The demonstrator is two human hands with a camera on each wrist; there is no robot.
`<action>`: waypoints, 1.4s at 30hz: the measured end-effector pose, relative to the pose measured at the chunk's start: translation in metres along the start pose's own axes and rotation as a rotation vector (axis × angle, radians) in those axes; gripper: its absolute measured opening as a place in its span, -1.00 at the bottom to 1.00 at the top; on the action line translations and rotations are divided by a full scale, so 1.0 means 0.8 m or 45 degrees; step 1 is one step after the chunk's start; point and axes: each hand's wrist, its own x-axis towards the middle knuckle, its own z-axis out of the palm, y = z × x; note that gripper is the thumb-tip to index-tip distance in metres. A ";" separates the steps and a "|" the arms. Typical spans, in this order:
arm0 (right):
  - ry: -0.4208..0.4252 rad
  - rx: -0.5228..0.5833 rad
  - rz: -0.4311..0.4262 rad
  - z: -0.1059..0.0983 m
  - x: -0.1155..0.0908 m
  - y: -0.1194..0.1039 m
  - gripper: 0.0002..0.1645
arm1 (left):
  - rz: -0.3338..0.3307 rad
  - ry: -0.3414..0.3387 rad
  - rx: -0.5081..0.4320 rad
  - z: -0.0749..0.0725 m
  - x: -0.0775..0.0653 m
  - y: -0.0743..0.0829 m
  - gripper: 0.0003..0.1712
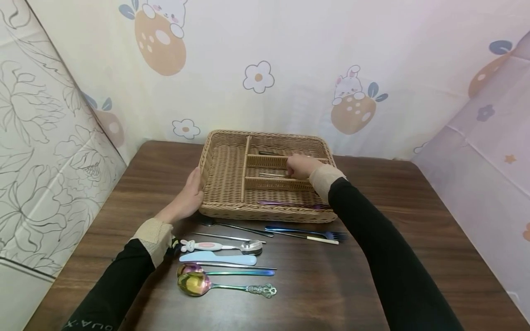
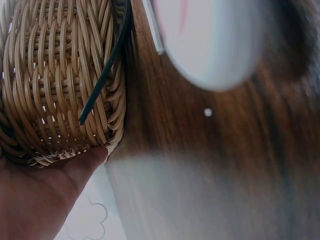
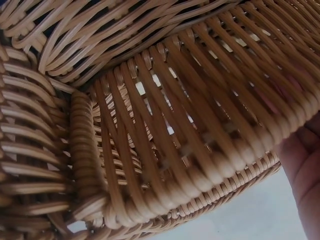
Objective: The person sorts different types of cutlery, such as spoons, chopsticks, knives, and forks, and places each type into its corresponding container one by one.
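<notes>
A wicker basket [image 1: 225, 212] with dividers stands at the back of the table. My left hand [image 1: 188, 195] rests along its left outer wall, fingers extended; in the left wrist view the thumb [image 2: 82, 167] touches the wicker near the corner. My right hand [image 1: 302, 166] reaches into the middle right compartment, fingertips down and hidden behind the divider [image 3: 200, 185]. Thin silver utensils [image 1: 271, 174] lie there beside the fingers; I cannot tell whether the hand grips one. The back compartment holds a dark utensil [image 1: 269, 153], the front one a purple fork [image 1: 290, 203].
Before the basket lie a dark fork [image 1: 240, 227], a blue fork [image 1: 302, 231], a white-ended stick [image 1: 323, 240], a rabbit-handled spoon [image 1: 207, 246], a light blue knife [image 1: 217, 258], thin silver sticks [image 1: 240, 265] and iridescent spoons [image 1: 196, 284]. A patterned curtain [image 1: 290, 105] hangs behind the table.
</notes>
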 end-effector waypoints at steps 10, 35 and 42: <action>-0.027 0.062 0.112 0.005 0.006 0.000 -0.40 | -0.006 0.000 0.014 0.000 0.001 0.001 -0.14; -0.025 0.049 0.057 0.011 0.011 0.004 -0.42 | 0.001 0.012 -0.004 0.001 -0.003 0.003 -0.15; 0.063 0.060 -0.073 0.007 0.004 0.009 -0.40 | 0.005 0.010 -0.007 -0.002 -0.002 0.005 -0.16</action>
